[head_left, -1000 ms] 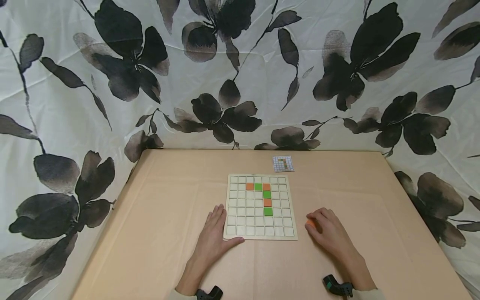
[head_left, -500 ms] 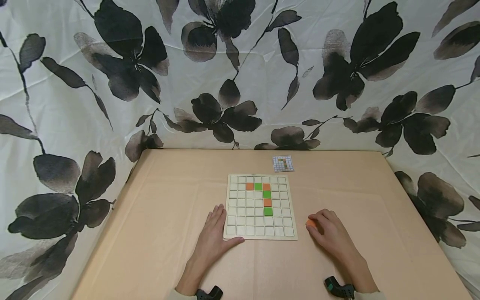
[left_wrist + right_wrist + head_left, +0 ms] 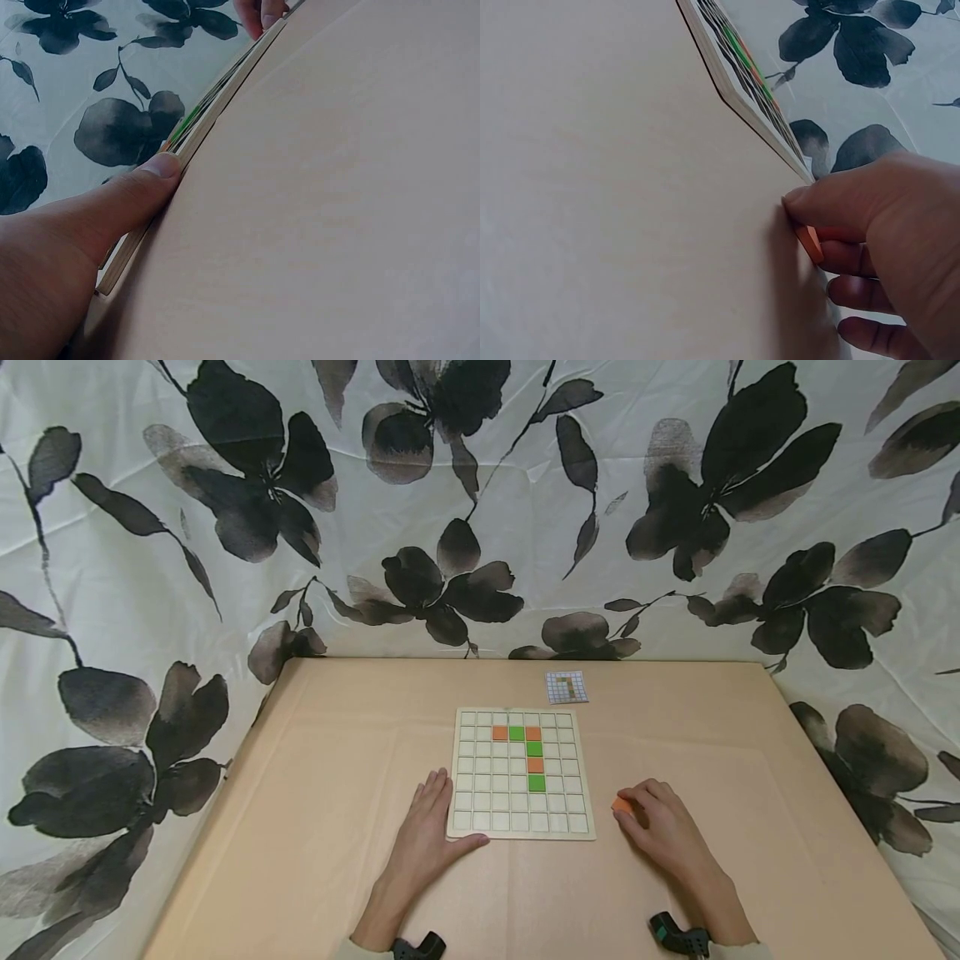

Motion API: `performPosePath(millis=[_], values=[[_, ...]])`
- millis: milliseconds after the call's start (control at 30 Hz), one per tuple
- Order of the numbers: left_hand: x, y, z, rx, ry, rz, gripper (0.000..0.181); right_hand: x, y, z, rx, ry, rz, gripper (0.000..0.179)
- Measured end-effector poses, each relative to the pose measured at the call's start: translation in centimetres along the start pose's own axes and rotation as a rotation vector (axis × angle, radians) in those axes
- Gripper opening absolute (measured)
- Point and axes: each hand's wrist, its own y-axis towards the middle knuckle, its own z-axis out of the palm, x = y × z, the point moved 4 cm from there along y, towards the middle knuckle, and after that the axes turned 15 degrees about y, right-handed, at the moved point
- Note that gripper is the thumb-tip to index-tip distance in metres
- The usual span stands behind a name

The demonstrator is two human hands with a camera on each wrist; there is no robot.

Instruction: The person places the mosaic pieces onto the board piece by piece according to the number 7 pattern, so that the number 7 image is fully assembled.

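A pale grid board lies mid-table, with orange and green square tiles forming a short row and a column below its right end. Along the board's left edge rests my left hand, fingers straight; its thumb touches the front edge near the left corner. To the right of the board, my right hand pinches an orange tile between thumb and fingers. The right wrist view shows that orange tile tilted, partly hidden by the thumb, low over the table.
Behind the board, a small card with a printed grid and coloured pattern lies near the table's far edge. The wooden table ends at a cloth with dark flowers. Each wrist wears a black device.
My right hand has shifted very slightly and a bit more of the orange tile shows. The left hand and the board have stayed in place.
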Motion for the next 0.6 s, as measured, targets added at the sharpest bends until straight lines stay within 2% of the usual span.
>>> performPosePath(millis=[600], values=[[0.04,-0.07,0.11,-0.004,-0.005,-0.005,0.113,0.13,0.15,0.09,0.007,0.004,0.022,0.023]])
